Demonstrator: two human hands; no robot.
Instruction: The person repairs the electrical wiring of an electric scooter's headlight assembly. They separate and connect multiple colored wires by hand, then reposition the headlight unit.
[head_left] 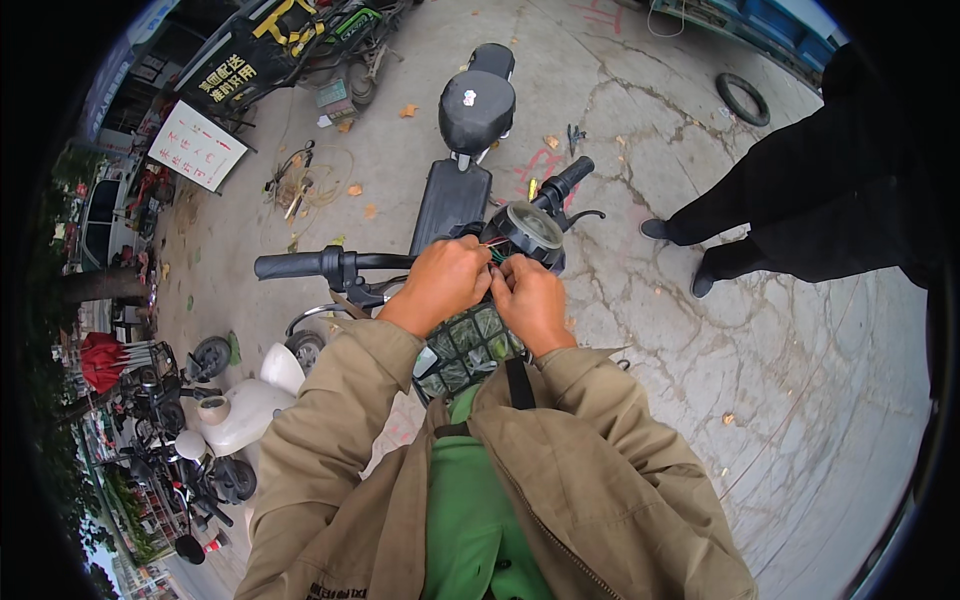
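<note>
My left hand [448, 282] is closed on thin coloured wires [497, 250] just behind the round display housing [533, 225] of an electric scooter. Beside it my right hand [525, 300] pinches the same bundle, with the fingertips of both hands close together and partly hiding it. The left handlebar grip [288, 266] reaches out past my left hand, and the right grip [572, 175] angles up beyond the display. A front basket [465, 352] with a dark grid sits below my hands. The scooter's black seat [476, 112] and floorboard [450, 205] extend away from me.
A person in dark clothes [780, 190] stands at right. A loose tyre [742, 98], pliers [574, 140] and tangled cables [300, 185] lie on the cracked concrete [640, 380]. A white sign board [197, 145], a white scooter [250, 405] and other parked vehicles line the left side.
</note>
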